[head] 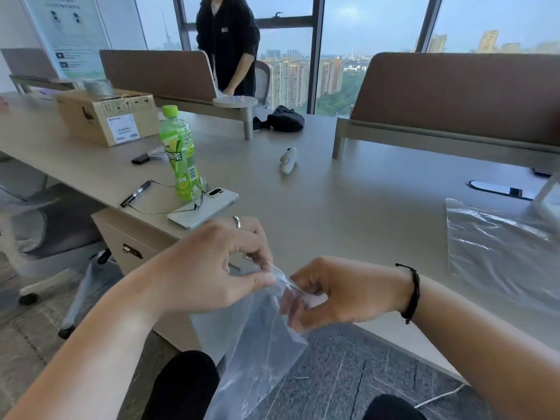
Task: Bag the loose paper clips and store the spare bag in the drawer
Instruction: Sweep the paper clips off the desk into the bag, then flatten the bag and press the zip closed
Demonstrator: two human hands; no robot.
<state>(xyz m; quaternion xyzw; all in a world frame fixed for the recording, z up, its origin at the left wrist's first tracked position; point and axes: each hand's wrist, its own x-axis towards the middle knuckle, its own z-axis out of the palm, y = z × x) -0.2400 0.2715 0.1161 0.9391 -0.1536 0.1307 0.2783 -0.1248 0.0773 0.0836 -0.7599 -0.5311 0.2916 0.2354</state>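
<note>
A clear plastic bag (254, 344) hangs below the desk's front edge, over my lap. My left hand (212, 268) pinches its top edge between thumb and fingers. My right hand (339, 292) pinches the same top edge just to the right. A second clear bag (500, 253) lies flat on the desk at the right. A drawer unit (133, 237) with a metal lock stands under the desk at the left, closed. I cannot make out any paper clips.
On the desk (348, 207) stand a green drink bottle (180, 153), a white phone (203, 210) with glasses on it, a pen (135, 194), a cardboard box (106, 116) and a small white device (288, 160). A person in black (227, 43) stands behind the far divider. An office chair (51, 225) is at the left.
</note>
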